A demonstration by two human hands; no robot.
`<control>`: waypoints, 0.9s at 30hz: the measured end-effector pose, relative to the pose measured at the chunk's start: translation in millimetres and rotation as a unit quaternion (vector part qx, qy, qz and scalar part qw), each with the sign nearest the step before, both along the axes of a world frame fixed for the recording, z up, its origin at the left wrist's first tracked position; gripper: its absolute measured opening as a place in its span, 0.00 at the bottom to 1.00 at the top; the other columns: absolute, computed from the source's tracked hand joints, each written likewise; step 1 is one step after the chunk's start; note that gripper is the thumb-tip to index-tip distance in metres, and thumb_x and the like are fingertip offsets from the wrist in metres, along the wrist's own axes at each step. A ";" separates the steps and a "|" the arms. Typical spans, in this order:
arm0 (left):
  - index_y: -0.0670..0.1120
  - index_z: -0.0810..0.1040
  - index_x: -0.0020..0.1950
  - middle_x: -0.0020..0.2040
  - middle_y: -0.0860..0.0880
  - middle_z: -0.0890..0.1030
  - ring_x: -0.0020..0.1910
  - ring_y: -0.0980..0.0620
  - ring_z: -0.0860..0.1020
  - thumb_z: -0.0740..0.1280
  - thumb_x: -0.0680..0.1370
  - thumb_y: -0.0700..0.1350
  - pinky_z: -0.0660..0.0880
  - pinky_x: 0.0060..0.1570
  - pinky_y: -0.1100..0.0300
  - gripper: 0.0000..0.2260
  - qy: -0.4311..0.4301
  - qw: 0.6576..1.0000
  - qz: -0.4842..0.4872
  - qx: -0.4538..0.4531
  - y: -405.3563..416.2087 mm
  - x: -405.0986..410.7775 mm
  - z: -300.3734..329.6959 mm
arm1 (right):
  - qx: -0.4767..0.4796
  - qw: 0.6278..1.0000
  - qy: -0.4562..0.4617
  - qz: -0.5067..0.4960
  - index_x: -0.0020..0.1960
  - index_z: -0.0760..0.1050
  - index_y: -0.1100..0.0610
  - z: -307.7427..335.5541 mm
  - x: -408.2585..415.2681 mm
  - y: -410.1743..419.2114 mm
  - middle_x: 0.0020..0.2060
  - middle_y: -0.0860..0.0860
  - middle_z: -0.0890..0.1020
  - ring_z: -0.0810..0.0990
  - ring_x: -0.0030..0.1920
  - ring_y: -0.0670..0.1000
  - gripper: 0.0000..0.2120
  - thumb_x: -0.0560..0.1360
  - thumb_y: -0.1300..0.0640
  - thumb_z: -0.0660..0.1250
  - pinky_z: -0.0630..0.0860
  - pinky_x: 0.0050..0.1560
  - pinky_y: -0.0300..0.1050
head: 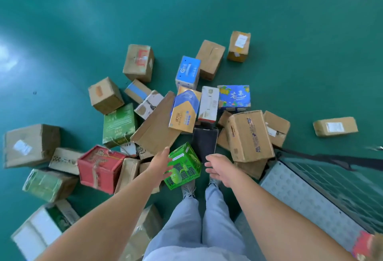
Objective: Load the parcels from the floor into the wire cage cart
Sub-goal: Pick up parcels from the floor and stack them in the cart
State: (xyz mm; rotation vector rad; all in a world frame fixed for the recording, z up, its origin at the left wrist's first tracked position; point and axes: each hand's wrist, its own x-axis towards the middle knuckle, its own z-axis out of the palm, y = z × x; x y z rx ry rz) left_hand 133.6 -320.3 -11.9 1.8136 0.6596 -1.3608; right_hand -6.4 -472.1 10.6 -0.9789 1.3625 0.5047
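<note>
Floor stock, seen from my own head, clock bearings taken from the bright green box at my feet.

Item: plain brown carton with a white label, far out at 9 o'clock.
Item: red box tied with string, nearer at 9 o'clock, standing on the green floor.
Item: dark green box, at 10 o'clock.
Item: my left hand, fingers straight and spread, holding nothing; it lies against the left face of the bright green box, though blur keeps me from being sure of contact.
Item: large flat brown carton, tilted, at 11 o'clock, its lower corner just above my left hand.
Item: bright green box, tilted on one corner, between my two hands.
Item: black box, at 1 o'clock, just beside the green one.
Item: my right hand, loose and open, fingers slightly bent, holding nothing, just beside the box's right edge, apart from it.
Item: tall brown carton with blue print, at 2 o'clock.
Item: wire cage cart, studded grey base and mesh side, at 4 o'clock.
</note>
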 end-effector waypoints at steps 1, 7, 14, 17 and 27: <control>0.47 0.70 0.74 0.65 0.48 0.78 0.61 0.45 0.77 0.59 0.85 0.59 0.74 0.68 0.45 0.22 0.003 1.000 0.011 0.001 -1.0 3.1 -9.6 | 0.002 1.000 0.004 0.009 0.51 0.74 0.50 -10.2 6.0 -3.5 0.49 0.51 0.79 0.77 0.48 0.51 0.05 0.84 0.53 0.61 0.73 0.49 0.45; 0.49 0.67 0.77 0.64 0.48 0.76 0.62 0.45 0.77 0.58 0.85 0.59 0.73 0.69 0.43 0.23 0.020 0.998 0.051 0.010 -14.9 18.6 -82.7 | 0.029 0.998 0.040 0.038 0.54 0.74 0.51 -86.1 31.6 -25.6 0.50 0.52 0.80 0.78 0.48 0.51 0.04 0.84 0.53 0.61 0.75 0.45 0.43; 0.51 0.67 0.76 0.63 0.50 0.77 0.61 0.46 0.77 0.58 0.85 0.60 0.76 0.64 0.47 0.22 0.039 0.997 0.059 0.007 -45.6 25.2 -204.2 | 0.044 0.993 0.092 0.064 0.54 0.75 0.53 -212.3 44.4 -39.9 0.49 0.53 0.80 0.78 0.46 0.52 0.04 0.84 0.56 0.61 0.77 0.48 0.45; 0.50 0.69 0.74 0.63 0.50 0.78 0.59 0.47 0.78 0.58 0.85 0.60 0.77 0.62 0.48 0.21 0.043 0.997 0.056 0.013 -63.4 23.0 -272.0 | 0.042 0.989 0.112 0.088 0.52 0.75 0.54 -279.8 44.1 -47.8 0.46 0.52 0.79 0.77 0.40 0.50 0.05 0.83 0.57 0.61 0.72 0.39 0.41; 0.49 0.69 0.74 0.59 0.51 0.75 0.59 0.46 0.76 0.58 0.86 0.57 0.75 0.65 0.48 0.19 0.081 0.995 0.058 -0.001 -127.1 6.0 -455.8 | -0.122 0.938 0.092 0.312 0.70 0.72 0.56 -486.1 63.9 -125.8 0.63 0.55 0.76 0.77 0.60 0.59 0.22 0.76 0.56 0.66 0.75 0.62 0.51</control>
